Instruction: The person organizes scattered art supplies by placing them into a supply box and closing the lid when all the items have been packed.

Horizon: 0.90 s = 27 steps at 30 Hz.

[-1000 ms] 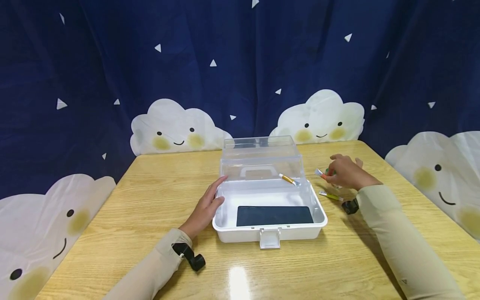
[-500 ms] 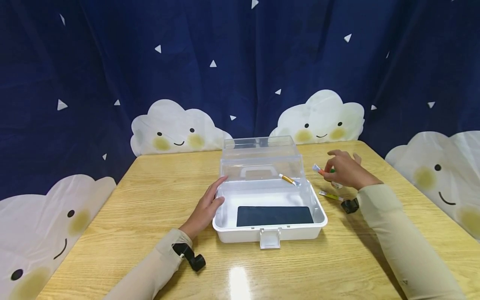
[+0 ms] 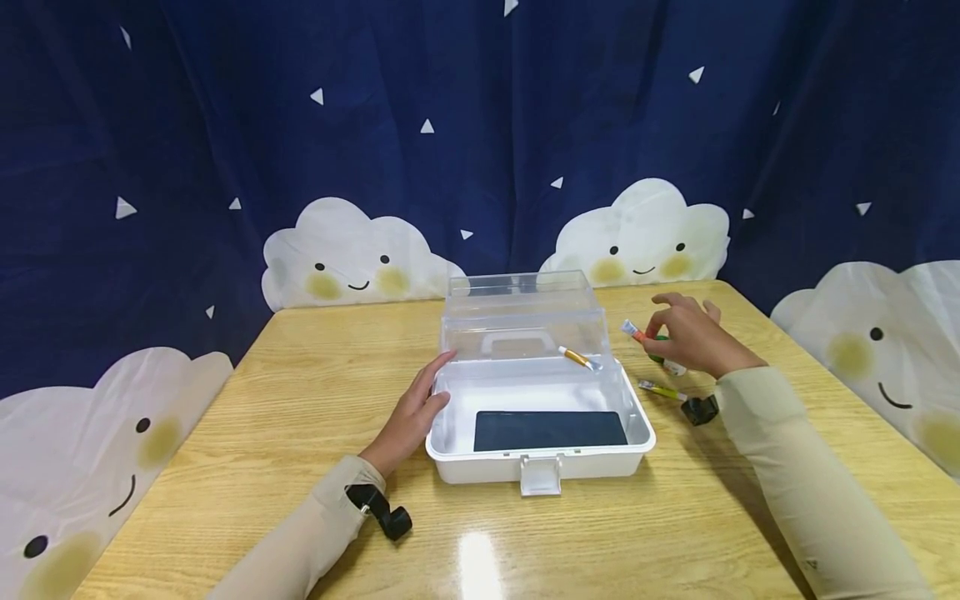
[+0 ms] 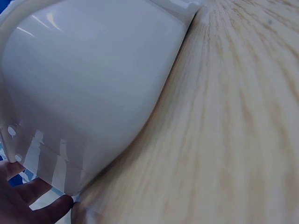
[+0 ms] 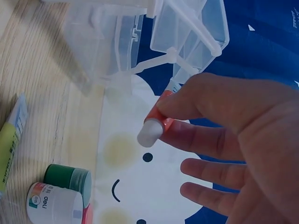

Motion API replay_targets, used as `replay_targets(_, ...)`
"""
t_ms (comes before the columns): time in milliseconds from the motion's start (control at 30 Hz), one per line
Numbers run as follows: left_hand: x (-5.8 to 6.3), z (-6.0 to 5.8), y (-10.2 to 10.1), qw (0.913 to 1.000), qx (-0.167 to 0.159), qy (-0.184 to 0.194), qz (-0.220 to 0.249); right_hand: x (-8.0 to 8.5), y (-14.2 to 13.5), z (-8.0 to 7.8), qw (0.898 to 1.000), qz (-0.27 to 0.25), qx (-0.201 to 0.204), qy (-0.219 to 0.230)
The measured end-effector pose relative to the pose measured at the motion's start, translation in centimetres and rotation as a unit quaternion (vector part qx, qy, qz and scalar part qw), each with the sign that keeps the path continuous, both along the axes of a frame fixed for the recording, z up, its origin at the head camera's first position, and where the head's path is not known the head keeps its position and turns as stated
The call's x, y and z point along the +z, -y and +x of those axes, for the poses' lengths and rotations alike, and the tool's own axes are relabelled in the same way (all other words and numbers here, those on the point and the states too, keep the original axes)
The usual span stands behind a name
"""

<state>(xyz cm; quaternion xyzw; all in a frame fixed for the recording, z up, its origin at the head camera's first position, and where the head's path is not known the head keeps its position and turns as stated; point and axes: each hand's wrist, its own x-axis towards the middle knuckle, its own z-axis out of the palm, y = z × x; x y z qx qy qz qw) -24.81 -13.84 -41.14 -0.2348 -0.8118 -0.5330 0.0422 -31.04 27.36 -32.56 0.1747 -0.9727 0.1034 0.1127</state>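
Note:
My right hand [image 3: 693, 337] pinches an orange-red paint tube [image 5: 161, 105] with a white cap between thumb and forefinger; its other fingers are loosely spread. It is above the table, right of a white plastic box [image 3: 536, 473] with a raised clear lid [image 3: 517, 304]. Against the box's left side rests my left hand [image 3: 405, 421], fingers fairly straight and thumb at the rim. An ochre tube [image 3: 576, 358] lies at the box's back right. Below my right hand are a white paint bottle [image 5: 53, 203] and a green one [image 5: 58, 175], with something red partly hidden behind.
A yellow-green tube [image 3: 662, 390] lies right of the box, close to the right wrist camera [image 3: 700, 410]. The box contains a dark flat rectangle [image 3: 551, 431]. Behind the wooden table [image 3: 337, 350] hangs a blue curtain [image 3: 390, 100] with clouds.
My right hand has moved slightly away from me, carrying the orange-red tube with it. More of the bottles beneath shows. My left hand and the box stay put.

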Motion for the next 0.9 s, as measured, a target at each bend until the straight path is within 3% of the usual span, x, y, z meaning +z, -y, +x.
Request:
replay_targets(233, 0.3, 0.1, 0.1, 1.0, -0.003, 0.003, 0.001, 0.3, 0.5, 0.2, 1.0, -0.011, 0.001, -0.012)
replay_targets(467, 2.3, 1.5, -0.3, 0.9998, -0.016, 0.007, 0.006, 0.7, 0.8, 0.4, 0.999, -0.027, 0.0, -0.016)
replay_targets(600, 2.8, 2.0, -0.5, 0.9999, -0.012, 0.001, -0.003, 0.9, 0.9, 0.7, 0.999, -0.039, 0.002, -0.028)
replay_targets(733, 2.5, 1.9, -0.4, 0.9999, -0.014, 0.002, 0.003, 1.2, 1.1, 0.9, 0.998, -0.046, 0.002, -0.034)
replay_targets(900, 1.0, 0.7, -0.1, 0.9999, -0.014, 0.003, 0.008, 1.6, 1.7, 1.0, 0.998, -0.052, 0.004, -0.044)
